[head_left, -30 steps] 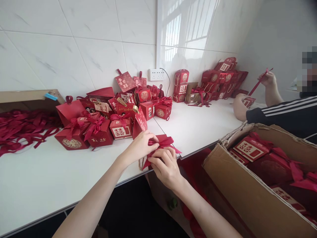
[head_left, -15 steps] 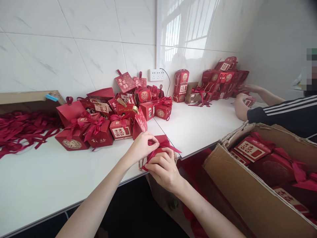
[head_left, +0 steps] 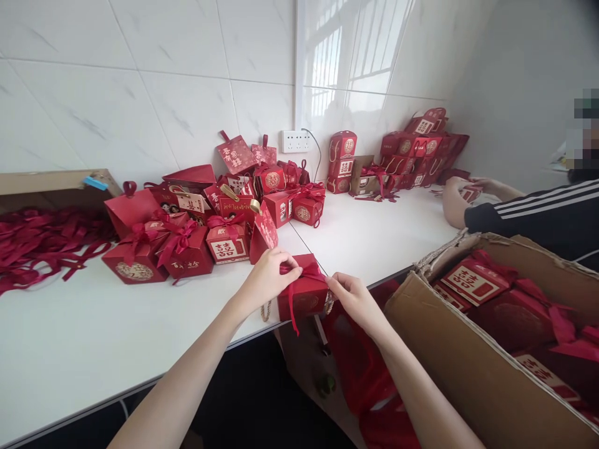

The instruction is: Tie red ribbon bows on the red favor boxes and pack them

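A red gift box (head_left: 309,299) with twisted cord handles sits at the table's front edge, between my hands. Across its top runs a red ribbon (head_left: 292,305), with one tail hanging down the front face. My left hand (head_left: 271,274) pinches the ribbon at the top left of the box. On the right side, my right hand (head_left: 353,299) has thumb and forefinger closed on the ribbon's other end, close to the right cord handle. Just behind my left hand stands a red box with a raised flap (head_left: 264,234).
Several ribbon-tied red boxes (head_left: 187,252) stand behind on the white table (head_left: 140,337). Left is a carton of loose red ribbons (head_left: 51,237). An open cardboard carton (head_left: 430,330) of finished-looking boxes is at right. Beyond it, a co-worker's hands (head_left: 461,196) hold a red piece near stacked boxes (head_left: 412,153).
My right hand has moved right, off the box's front, drawing the ribbon out sideways. The front face and hanging tail now show. My left hand stays put. One co-worker's hand has drawn back from the stack.
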Tool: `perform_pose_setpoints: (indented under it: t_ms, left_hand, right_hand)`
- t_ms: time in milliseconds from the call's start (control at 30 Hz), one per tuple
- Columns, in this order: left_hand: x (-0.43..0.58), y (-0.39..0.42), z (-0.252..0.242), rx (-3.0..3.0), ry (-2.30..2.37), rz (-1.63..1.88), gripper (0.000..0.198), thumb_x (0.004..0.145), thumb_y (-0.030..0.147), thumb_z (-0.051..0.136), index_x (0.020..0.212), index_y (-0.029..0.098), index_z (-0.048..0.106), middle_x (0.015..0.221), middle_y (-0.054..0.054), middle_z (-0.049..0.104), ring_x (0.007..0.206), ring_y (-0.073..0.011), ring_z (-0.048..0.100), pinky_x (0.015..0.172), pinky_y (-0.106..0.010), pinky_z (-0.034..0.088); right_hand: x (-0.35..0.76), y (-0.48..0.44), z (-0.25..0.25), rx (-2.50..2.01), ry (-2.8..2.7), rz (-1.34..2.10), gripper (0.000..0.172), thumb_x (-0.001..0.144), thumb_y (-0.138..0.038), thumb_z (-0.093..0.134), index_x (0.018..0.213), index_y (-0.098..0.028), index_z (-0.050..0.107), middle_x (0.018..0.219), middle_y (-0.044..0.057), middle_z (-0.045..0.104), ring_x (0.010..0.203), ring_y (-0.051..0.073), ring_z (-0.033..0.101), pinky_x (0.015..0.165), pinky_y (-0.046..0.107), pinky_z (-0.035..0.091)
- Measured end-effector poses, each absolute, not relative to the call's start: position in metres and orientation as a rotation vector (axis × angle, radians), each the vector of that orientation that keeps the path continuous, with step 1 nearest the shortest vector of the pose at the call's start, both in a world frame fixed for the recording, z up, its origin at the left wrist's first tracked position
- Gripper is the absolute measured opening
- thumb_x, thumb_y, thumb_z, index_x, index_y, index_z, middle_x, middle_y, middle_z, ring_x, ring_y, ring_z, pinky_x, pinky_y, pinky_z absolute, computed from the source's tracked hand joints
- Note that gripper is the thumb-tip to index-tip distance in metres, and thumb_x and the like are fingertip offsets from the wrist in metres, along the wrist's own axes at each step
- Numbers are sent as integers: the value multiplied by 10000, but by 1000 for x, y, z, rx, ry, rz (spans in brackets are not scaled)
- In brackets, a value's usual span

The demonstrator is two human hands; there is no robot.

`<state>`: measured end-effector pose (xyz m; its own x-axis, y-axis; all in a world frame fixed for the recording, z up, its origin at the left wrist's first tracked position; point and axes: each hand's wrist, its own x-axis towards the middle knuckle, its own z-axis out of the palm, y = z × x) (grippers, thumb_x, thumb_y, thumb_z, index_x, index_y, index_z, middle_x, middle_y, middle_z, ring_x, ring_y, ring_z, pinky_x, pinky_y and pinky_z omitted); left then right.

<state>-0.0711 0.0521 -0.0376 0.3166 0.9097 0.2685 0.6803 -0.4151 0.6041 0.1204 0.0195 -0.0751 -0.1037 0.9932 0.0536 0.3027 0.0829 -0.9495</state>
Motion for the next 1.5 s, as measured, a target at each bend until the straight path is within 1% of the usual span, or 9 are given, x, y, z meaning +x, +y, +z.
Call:
perform_pose_setpoints:
  t_ms: [100, 300, 567, 667, 767, 1000, 1133, 1267, 1500]
  left_hand:
    - [-70, 52, -37, 2206, 1430, 815, 176, 789, 321, 533, 705, 191, 616, 849, -27, 602, 884, -212, 555, 819, -332, 420]
    - [-67, 53, -36, 2176, 1500, 788, 161, 772, 301, 538, 676, 189, 602, 839, -30, 607, 878, -218, 560, 799, -329, 424]
    - [-69, 51, -36, 2186, 1438, 832, 213, 804, 356, 515, 694, 191, 594, 852, -35, 598, 908, -227, 558, 831, -348, 418]
    - [-72, 50, -40, 2118, 1386, 930, 209, 821, 378, 498, 805, 199, 605, 909, -37, 600, 944, -215, 555, 868, -341, 410]
    - [-76, 47, -46, 1927, 1492, 1215, 262, 829, 398, 479, 973, 194, 556, 964, -53, 576, 916, -193, 552, 826, -317, 427]
    - [-77, 36, -51, 1731, 1654, 1091, 332, 826, 505, 439, 708, 196, 472, 756, -8, 562, 746, -184, 542, 697, -295, 391]
    - [-76, 33, -57, 1635, 1548, 1173, 365, 829, 472, 434, 596, 195, 380, 582, 43, 417, 587, -126, 435, 571, -244, 323]
    - [-76, 33, -65, 1564, 1529, 1266, 407, 812, 457, 464, 559, 192, 287, 545, 55, 296, 544, -101, 323, 528, -232, 265]
    - [-73, 30, -71, 1580, 1540, 1320, 392, 824, 428, 445, 568, 197, 259, 550, 53, 275, 551, -104, 299, 532, -236, 259]
  right_hand:
    - [118, 12, -70, -1279, -1535, 1124, 380, 824, -488, 461, 588, -196, 399, 517, -46, 428, 486, 101, 420, 507, 230, 329]
    - [120, -9, -56, -1374, -1857, 909, 330, 838, -387, 454, 576, -187, 426, 531, -49, 408, 494, 89, 317, 488, 223, 267]
    - [135, 27, -41, -1497, -1754, 601, 455, 827, -599, 389, 665, -188, 498, 534, -41, 417, 509, 113, 378, 492, 238, 285]
    - [122, 47, -49, -1406, -1872, 690, 380, 773, -564, 504, 684, -195, 492, 590, -30, 496, 553, 124, 439, 530, 242, 324]
    - [110, 55, -58, -1335, -1862, 730, 337, 779, -496, 510, 633, -196, 463, 564, -40, 470, 536, 114, 405, 528, 243, 314]
    - [102, 47, -61, -1246, -1679, 911, 339, 779, -476, 480, 601, -189, 445, 558, -40, 418, 545, 110, 372, 542, 253, 303]
    - [99, 43, -65, -1153, -1546, 1063, 366, 778, -497, 504, 593, -190, 429, 563, -40, 417, 553, 108, 376, 560, 253, 310]
    - [99, 43, -74, -1001, -1364, 1316, 396, 745, -528, 568, 597, -192, 419, 584, -36, 450, 560, 106, 400, 582, 251, 334]
    - [100, 40, -82, -925, -1168, 1469, 419, 697, -499, 656, 589, -186, 399, 572, -46, 433, 531, 84, 370, 524, 218, 290]
